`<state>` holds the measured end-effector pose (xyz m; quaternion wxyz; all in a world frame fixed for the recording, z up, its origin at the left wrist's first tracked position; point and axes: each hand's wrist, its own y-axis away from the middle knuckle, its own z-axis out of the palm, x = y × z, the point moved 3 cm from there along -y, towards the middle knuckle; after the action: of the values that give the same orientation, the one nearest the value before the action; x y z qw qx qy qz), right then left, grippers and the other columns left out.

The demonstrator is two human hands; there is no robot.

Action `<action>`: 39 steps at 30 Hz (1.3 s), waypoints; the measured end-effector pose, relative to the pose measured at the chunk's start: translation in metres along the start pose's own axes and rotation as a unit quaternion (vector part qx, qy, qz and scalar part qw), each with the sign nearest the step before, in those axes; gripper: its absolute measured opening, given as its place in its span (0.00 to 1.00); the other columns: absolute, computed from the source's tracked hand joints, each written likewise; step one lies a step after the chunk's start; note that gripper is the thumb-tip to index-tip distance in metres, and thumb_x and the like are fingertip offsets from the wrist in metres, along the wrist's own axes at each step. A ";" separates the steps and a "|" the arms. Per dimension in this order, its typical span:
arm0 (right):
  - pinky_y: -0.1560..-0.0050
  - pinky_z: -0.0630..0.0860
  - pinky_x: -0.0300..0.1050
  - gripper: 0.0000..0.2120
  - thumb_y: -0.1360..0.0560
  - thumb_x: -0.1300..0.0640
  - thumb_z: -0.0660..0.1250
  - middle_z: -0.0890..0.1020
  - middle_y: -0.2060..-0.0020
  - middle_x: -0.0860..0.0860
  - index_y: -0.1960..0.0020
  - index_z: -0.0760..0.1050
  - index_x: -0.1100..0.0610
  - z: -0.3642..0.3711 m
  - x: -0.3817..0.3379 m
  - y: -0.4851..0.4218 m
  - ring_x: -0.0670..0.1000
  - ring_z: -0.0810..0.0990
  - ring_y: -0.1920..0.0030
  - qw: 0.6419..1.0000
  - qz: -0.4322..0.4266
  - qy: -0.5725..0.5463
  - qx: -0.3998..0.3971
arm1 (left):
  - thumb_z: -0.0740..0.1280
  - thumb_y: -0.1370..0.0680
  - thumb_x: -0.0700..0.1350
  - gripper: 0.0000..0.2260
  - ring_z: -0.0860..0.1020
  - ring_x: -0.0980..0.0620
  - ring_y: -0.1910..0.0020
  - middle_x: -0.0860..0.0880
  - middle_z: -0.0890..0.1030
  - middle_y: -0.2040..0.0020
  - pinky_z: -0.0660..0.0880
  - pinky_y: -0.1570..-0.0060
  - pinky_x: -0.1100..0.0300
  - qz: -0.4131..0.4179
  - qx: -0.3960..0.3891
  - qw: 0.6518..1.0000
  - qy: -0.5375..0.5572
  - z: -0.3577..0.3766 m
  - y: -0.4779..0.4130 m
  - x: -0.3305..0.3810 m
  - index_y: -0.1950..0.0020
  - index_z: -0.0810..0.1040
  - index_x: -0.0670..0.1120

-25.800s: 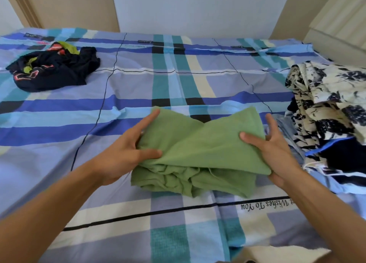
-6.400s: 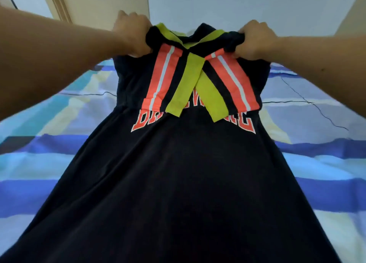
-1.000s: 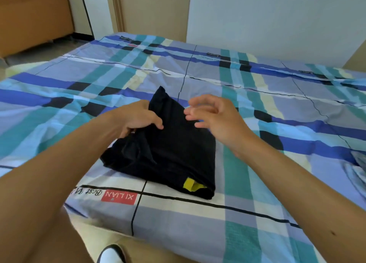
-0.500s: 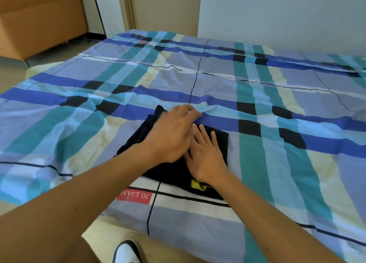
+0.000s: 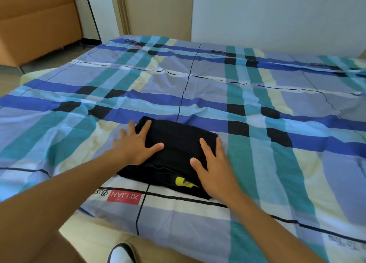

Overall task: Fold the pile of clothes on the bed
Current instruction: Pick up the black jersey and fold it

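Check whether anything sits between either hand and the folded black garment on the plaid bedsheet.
Nothing visible does. The left hand lies flat on the left edge of the folded black garment, the right hand on its right side, beside a yellow patch.

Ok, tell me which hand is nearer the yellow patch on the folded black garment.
Right. The right hand lies flat on the black garment just beside the yellow patch; the left hand presses the garment's far left side, farther off.

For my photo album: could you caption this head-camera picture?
The left hand and right hand rest flat on a folded black garment on the plaid bed.
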<state>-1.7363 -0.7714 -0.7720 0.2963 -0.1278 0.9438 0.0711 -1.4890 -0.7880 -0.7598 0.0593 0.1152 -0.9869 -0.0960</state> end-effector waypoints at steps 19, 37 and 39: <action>0.62 0.77 0.33 0.33 0.27 0.66 0.70 0.76 0.37 0.48 0.28 0.70 0.41 -0.062 0.024 -0.010 0.46 0.81 0.52 0.924 0.107 -0.366 0.027 | 0.75 0.26 0.42 0.26 0.78 0.57 0.47 0.56 0.79 0.43 0.74 0.45 0.56 0.171 0.060 0.946 0.268 -0.043 0.003 0.038 0.36 0.70 0.65; 0.57 0.80 0.43 0.29 0.30 0.65 0.68 0.83 0.47 0.54 0.33 0.76 0.45 -0.474 0.146 0.111 0.48 0.80 0.61 0.930 0.147 -0.161 0.295 | 0.77 0.28 0.44 0.29 0.78 0.50 0.41 0.50 0.77 0.37 0.73 0.35 0.54 0.358 0.044 0.822 0.440 -0.197 0.064 0.437 0.30 0.71 0.55; 0.60 0.82 0.44 0.27 0.31 0.66 0.66 0.84 0.52 0.55 0.35 0.77 0.45 -0.517 0.166 0.142 0.49 0.81 0.65 0.915 0.172 -0.156 0.331 | 0.77 0.28 0.46 0.30 0.76 0.50 0.38 0.51 0.76 0.35 0.72 0.33 0.53 0.397 0.036 0.805 0.440 -0.216 0.082 0.493 0.29 0.70 0.54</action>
<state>-2.1878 -0.7774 -0.4385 0.4479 0.1549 0.8628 -0.1759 -1.9527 -0.8654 -0.4861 0.5159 -0.2545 -0.8173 0.0327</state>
